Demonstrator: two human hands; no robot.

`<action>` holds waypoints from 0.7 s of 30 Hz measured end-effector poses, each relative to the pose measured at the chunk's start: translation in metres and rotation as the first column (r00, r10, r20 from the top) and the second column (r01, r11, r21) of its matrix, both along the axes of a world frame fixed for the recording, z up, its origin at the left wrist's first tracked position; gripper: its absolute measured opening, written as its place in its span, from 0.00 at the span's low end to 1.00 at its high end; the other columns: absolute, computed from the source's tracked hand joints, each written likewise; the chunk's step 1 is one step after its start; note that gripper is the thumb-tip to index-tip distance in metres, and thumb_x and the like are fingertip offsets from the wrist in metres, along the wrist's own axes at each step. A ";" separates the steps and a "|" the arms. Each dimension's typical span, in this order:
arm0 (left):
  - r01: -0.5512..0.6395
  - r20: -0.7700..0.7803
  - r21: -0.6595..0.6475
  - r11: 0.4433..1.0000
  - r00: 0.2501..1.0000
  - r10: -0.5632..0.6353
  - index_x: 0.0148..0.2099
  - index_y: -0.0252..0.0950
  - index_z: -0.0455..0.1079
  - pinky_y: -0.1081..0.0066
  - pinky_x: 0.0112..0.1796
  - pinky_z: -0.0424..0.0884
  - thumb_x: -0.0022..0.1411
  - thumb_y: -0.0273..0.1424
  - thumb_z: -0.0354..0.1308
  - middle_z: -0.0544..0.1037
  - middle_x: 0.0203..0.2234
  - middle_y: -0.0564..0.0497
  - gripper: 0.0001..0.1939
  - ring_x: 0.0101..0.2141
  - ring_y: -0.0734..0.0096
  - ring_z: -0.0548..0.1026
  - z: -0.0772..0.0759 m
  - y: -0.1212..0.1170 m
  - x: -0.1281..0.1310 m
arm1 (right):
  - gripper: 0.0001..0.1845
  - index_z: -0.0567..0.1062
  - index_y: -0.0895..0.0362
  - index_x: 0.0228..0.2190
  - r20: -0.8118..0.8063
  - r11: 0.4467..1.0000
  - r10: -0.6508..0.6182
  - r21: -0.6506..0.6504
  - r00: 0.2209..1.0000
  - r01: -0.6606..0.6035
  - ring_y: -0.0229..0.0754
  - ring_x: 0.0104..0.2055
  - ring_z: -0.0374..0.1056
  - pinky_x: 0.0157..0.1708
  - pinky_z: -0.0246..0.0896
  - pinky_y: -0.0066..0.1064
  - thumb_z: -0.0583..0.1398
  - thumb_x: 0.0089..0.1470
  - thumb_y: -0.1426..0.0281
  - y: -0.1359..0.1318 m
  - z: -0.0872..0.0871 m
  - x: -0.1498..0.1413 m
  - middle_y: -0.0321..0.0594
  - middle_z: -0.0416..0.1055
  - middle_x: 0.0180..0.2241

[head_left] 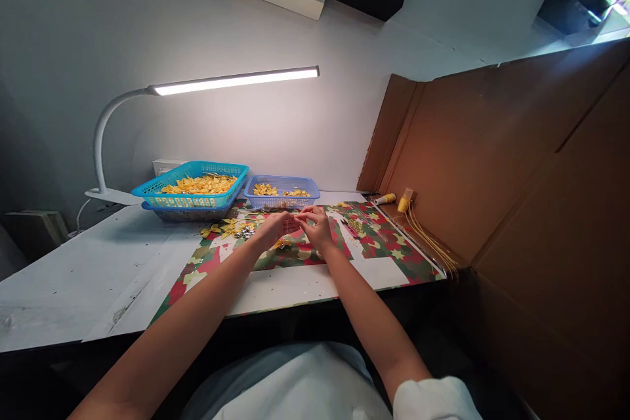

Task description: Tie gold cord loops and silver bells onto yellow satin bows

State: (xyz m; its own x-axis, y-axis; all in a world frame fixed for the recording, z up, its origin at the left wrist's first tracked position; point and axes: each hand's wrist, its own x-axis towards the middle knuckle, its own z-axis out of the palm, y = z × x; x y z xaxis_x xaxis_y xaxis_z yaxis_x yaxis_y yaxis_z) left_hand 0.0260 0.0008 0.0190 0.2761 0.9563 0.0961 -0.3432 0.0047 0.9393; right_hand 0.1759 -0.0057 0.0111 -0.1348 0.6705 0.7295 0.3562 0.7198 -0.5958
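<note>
Fingertips of the left hand point(275, 228) and right hand point(316, 230) meet above the bench point(73, 275), bent as in a pinch; whether they grip anything cannot be told. Nearest is a yellow piece point(282, 244), just below them in view, its long axis roughly left to right; which end is its front is too small to tell. Left of the hands lie yellow scraps point(229, 228) and silvery bits point(245, 232). To their right, a pink tool point(350, 229) slants from far left to near right. Farther back are the blue basket point(283, 202) and turquoise basket point(197, 200).
</note>
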 end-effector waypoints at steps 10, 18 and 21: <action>-0.095 -0.161 0.167 0.981 0.979 0.122 0.21 0.35 0.76 0.61 0.45 0.69 0.46 0.33 0.60 0.81 0.25 0.44 0.08 0.33 0.61 0.77 -0.001 0.001 -0.002 | 0.09 0.79 0.52 0.25 -0.086 0.996 0.060 -0.055 0.994 -0.065 0.44 0.44 0.64 0.49 0.55 0.37 0.61 0.52 0.64 -0.009 0.010 0.012 0.40 0.71 0.35; -0.192 -0.182 0.216 0.957 0.955 0.233 0.28 0.36 0.80 0.59 0.47 0.70 0.45 0.38 0.64 0.83 0.35 0.43 0.11 0.42 0.53 0.77 0.002 -0.002 -0.004 | 0.09 0.74 0.55 0.21 -0.380 0.931 0.135 -0.267 0.915 -0.248 0.39 0.31 0.62 0.32 0.57 0.29 0.61 0.45 0.63 0.001 0.008 0.021 0.36 0.69 0.28; -0.185 -0.063 0.123 0.975 0.979 0.194 0.27 0.34 0.79 0.58 0.48 0.70 0.42 0.39 0.66 0.83 0.34 0.40 0.13 0.42 0.52 0.78 0.004 0.001 -0.008 | 0.09 0.73 0.55 0.21 -0.505 0.921 0.023 -0.324 0.863 -0.214 0.37 0.28 0.60 0.31 0.56 0.28 0.61 0.41 0.63 0.007 0.008 0.026 0.34 0.67 0.23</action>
